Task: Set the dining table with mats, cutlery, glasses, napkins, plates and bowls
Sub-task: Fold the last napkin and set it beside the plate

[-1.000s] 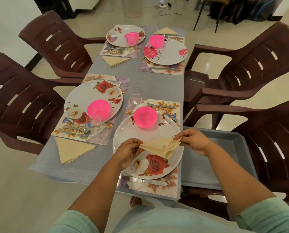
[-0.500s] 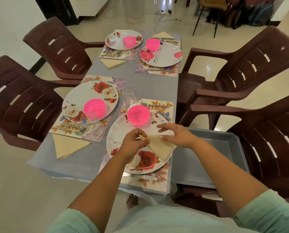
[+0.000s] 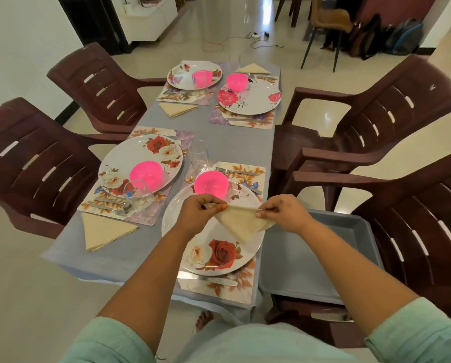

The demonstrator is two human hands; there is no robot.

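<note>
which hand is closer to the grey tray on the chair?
Right. The right hand is just left of the grey tray, pinching the napkin; the left hand pinches its other corner, farther left.

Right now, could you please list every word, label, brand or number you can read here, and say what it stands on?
None: no readable text shows anywhere.
The plates and mats carry only flower prints.
The napkin held by the left hand and right hand is plain.
</note>
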